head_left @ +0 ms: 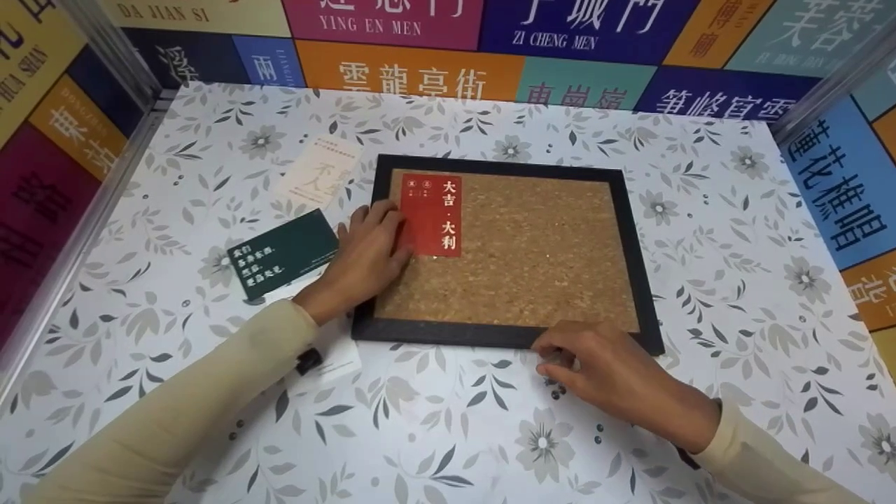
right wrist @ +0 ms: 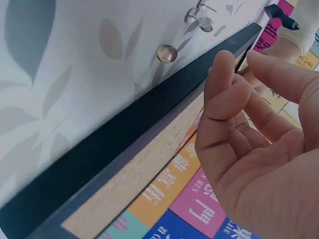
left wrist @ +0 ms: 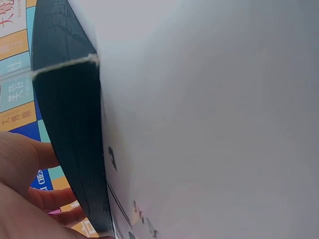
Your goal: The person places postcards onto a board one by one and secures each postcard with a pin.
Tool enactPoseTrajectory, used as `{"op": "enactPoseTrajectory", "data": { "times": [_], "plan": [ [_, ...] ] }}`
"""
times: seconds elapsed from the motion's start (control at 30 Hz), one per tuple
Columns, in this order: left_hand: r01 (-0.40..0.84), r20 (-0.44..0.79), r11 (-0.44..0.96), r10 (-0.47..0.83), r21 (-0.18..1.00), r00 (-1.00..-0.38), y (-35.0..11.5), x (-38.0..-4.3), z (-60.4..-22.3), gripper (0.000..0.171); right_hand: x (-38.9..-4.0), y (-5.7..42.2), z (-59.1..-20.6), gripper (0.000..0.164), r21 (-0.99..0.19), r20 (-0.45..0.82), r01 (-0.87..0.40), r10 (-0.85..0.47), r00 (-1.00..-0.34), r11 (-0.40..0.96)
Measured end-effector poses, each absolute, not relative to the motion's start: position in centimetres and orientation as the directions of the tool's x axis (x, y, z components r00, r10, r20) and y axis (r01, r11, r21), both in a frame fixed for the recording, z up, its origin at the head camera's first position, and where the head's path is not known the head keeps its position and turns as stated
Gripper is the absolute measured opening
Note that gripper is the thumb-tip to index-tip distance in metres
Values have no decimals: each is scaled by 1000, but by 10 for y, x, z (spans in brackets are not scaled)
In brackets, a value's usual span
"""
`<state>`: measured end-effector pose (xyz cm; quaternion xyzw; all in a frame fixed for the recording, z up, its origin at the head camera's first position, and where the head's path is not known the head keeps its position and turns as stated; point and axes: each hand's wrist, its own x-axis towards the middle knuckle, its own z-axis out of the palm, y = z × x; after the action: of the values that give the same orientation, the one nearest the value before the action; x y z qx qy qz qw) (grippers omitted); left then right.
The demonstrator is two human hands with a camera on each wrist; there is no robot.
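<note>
A red card [head_left: 431,217] with white characters lies at the upper left of a cork board [head_left: 539,245] in a black frame [head_left: 448,332]. My left hand [head_left: 367,252] rests over the board's left side, its fingertips at the card's left edge. In the left wrist view, the dark frame edge [left wrist: 75,124] partly hides the fingers. My right hand [head_left: 605,367] is at the frame's lower border near the right corner. Its fingers are loosely curled in the right wrist view, with a gap to the thumb and nothing visible held.
A dark green card [head_left: 283,253] lies left of the board, overlapping a white card [head_left: 336,364] partly under my left forearm. A pale card [head_left: 320,171] lies farther back. A round metal thumbtack [right wrist: 166,53] sits on the floral tabletop [head_left: 448,434]. Printed panels [head_left: 413,73] border the table.
</note>
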<state>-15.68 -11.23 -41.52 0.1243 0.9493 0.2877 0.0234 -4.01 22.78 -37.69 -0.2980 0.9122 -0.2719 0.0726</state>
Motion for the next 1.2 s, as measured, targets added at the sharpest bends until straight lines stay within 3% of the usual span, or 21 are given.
{"op": "enactPoseTrajectory", "data": {
  "times": [0.33, 1.2],
  "plan": [
    [241, 42, 814, 259, 528, -965, -111, -157, -416, 45, -26, 231, -380, 21, -325, 38, -595, -619, -785, 735],
    [253, 55, 817, 264, 518, -963, -111, -157, -417, 46, -21, 234, -394, 18, -296, 66, -608, -619, -783, 737]
  ]
}}
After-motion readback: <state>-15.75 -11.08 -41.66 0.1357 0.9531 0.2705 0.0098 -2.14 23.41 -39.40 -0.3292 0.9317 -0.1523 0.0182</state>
